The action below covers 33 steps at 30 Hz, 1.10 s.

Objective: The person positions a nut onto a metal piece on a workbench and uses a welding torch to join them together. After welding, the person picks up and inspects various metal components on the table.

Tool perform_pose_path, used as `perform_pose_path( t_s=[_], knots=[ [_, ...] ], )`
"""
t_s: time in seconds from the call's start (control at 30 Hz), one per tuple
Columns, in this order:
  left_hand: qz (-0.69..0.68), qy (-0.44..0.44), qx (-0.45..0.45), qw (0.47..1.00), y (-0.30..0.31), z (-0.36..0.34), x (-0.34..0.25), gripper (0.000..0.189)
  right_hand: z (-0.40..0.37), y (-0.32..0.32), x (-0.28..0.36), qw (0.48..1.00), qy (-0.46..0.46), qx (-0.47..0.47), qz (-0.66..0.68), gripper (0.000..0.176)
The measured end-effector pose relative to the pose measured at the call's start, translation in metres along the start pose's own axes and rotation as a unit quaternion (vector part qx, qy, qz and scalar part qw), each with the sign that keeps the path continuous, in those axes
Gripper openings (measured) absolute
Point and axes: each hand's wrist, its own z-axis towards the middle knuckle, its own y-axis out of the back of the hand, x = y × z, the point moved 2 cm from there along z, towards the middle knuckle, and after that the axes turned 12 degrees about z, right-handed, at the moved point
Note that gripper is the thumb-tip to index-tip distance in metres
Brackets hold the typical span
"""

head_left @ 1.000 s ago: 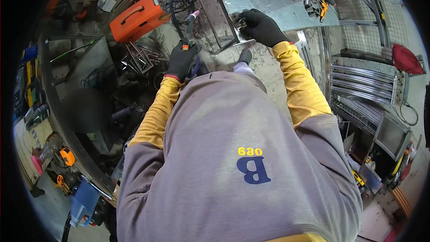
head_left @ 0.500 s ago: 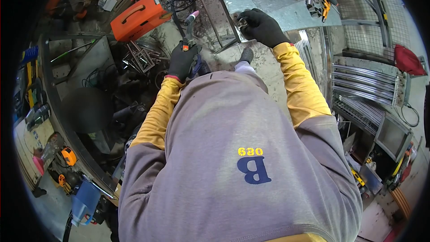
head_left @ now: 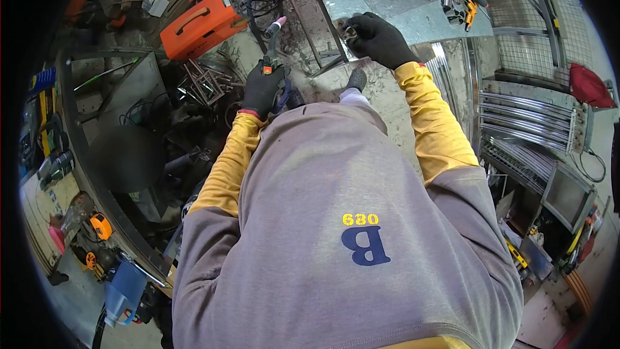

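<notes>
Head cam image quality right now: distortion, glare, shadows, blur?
Head view: strong fisheye, black corners, mesh panel bowed near the right edge. Head view: bright glints on the metal tubes, milder sheen on the metal tabletop. Head view: deep shadow at left, with a soft-edged dark round patch hiding detail. Head view: shiny piece at the right hand too small to identify.

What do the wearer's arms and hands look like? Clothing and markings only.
Left hand and right hand: matching dark, near-black gloves, thin red edging at the wrists. Forearms: wrinkled yellow long sleeves. Above the elbows: looser grey-mauve short sleeves over the yellow. No markings legible on gloves or sleeves.
</notes>
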Motion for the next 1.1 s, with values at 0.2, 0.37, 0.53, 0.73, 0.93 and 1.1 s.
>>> perform_pose_path(
  t_s=[0.2,0.37,0.53,0.73,0.93,1.1],
  knots=[
    [0.05,-0.026,-0.014,0.998,0.0,0.004,0.002,0.02,0.002,0.001,-0.002,1.0,0.007,0.004,-0.005,0.044],
    [0.035,-0.018,-0.008,0.999,0.0,0.002,0.001,0.021,0.001,0.002,0.002,0.999,0.014,0.006,-0.033,0.045],
    [0.011,-0.016,-0.007,1.0,0.0,0.007,0.007,0.021,0.0,0.012,-0.006,0.973,-0.109,0.02,0.203,0.043],
    [-0.034,0.05,0.02,0.998,-0.003,0.003,0.003,0.018,0.003,0.017,-0.007,0.982,-0.046,0.005,0.184,0.036],
    [-0.044,0.005,0.007,0.999,-0.011,0.003,0.001,0.012,-0.001,0.019,-0.005,0.988,-0.04,-0.005,0.15,0.034],
    [-0.052,0.033,-0.048,0.997,-0.007,0.002,-0.009,0.01,0.005,0.027,-0.002,0.985,-0.061,0.016,0.158,0.034]
  ],
)
